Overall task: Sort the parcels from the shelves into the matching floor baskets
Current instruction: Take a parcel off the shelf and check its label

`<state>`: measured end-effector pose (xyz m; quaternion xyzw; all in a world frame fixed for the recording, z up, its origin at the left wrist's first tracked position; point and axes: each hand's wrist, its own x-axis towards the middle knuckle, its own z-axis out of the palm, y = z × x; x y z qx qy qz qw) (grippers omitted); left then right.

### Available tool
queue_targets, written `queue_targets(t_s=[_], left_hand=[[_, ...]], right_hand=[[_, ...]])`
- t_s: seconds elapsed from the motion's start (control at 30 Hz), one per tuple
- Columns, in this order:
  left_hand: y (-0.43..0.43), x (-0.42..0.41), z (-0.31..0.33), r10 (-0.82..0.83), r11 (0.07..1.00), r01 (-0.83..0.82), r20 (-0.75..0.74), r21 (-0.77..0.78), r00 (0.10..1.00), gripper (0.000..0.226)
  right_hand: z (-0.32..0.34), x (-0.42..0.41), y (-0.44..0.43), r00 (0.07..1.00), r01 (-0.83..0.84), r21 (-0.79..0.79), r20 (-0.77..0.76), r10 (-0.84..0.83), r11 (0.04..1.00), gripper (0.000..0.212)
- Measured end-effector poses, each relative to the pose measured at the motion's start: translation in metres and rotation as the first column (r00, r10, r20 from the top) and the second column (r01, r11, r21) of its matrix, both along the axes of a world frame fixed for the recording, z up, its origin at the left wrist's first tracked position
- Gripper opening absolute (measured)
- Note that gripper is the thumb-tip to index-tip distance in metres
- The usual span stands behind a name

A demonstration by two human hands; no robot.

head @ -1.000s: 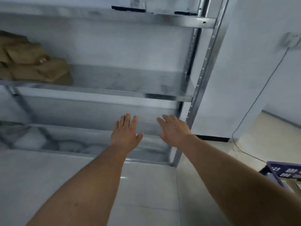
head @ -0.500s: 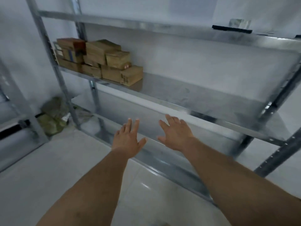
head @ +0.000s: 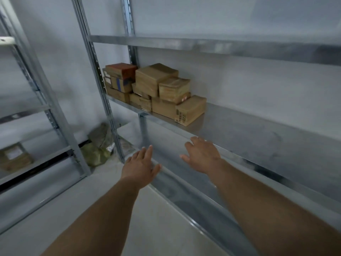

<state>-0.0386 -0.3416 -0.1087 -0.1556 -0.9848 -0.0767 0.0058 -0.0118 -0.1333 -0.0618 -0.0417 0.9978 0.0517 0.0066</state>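
Two grips (head: 140, 164) (head: 202, 156) below shelved parcels (head: 156, 84)

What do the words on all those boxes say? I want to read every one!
Nothing here can be read.
Front brown box: dark print on its end, too blurred.
Box with blue patch: no legible letters.
Box on the left rack: pale label, too blurred.

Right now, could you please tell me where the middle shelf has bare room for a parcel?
The middle shelf is bare rightward of the outermost cardboard box, beyond the empty right hand. Its left end is crowded with stacked cardboard boxes.
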Motion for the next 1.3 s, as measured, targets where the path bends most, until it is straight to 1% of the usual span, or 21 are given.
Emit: queue_targets(t_s=[0.07,0.17,0.37,0.53,0.6,0.67,0.8,0.93,1.0,1.07,1.13,1.27,1.3], left_hand=[[0.006,-0.032,0.006,0.001,1.0,-0.001,-0.007,-0.008,1.0,0.074],[0.019,-0.067,0.005,-0.047,0.999,0.047,0.0,-0.018,0.999,0.073],[0.036,-0.137,-0.01,-0.112,0.994,0.112,0.073,0.005,0.991,0.073],[0.053,-0.212,-0.006,-0.223,0.973,0.216,0.097,0.078,0.97,0.072],[0.062,-0.241,0.008,-0.25,0.962,0.237,0.084,0.139,0.965,0.071],[0.071,-0.271,0.026,-0.256,0.945,0.239,0.05,0.223,0.965,0.071],[0.085,-0.332,0.053,-0.185,0.892,0.165,0.008,0.42,0.983,0.071],[0.097,-0.366,0.056,-0.106,0.828,0.109,-0.036,0.55,0.994,0.072],[0.101,-0.369,0.056,-0.075,0.802,0.073,-0.02,0.593,0.997,0.072],[0.103,-0.371,0.058,-0.075,0.784,0.053,0.01,0.619,0.997,0.071],[0.102,-0.376,0.061,-0.09,0.754,0.055,0.021,0.655,0.996,0.069],[0.106,-0.385,0.07,-0.13,0.731,0.049,0.068,0.68,0.989,0.05],[0.108,-0.386,0.074,-0.137,0.71,0.032,0.093,0.703,0.986,0.046]], right_hand=[[0.003,-0.033,0.005,1.0,0.007,-0.013,-0.011,-0.007,1.0,0.053],[-0.001,-0.072,0.012,0.999,0.032,-0.024,-0.007,-0.032,0.999,0.051],[-0.019,-0.128,0.024,0.994,0.107,-0.006,0.039,-0.106,0.994,0.049],[-0.017,-0.169,0.039,0.962,0.273,-0.01,0.032,-0.273,0.962,0.052],[-0.01,-0.187,0.044,0.939,0.343,-0.014,0.036,-0.342,0.939,0.052],[0.002,-0.208,0.046,0.916,0.401,-0.036,0.002,-0.401,0.915,0.05],[0.023,-0.257,0.043,0.869,0.476,-0.146,-0.072,-0.49,0.867,0.051],[0.031,-0.295,0.039,0.833,0.505,-0.293,-0.081,-0.548,0.812,0.054],[0.035,-0.309,0.038,0.804,0.513,-0.393,-0.091,-0.587,0.763,0.057],[0.039,-0.321,0.037,0.764,0.507,-0.522,-0.096,-0.638,0.686,0.06],[0.044,-0.333,0.036,0.74,0.492,-0.615,-0.079,-0.668,0.617,0.061],[0.047,-0.348,0.036,0.736,0.481,-0.683,-0.025,-0.676,0.549,0.052],[0.048,-0.349,0.036,0.736,0.475,-0.704,-0.011,-0.677,0.528,0.048]])
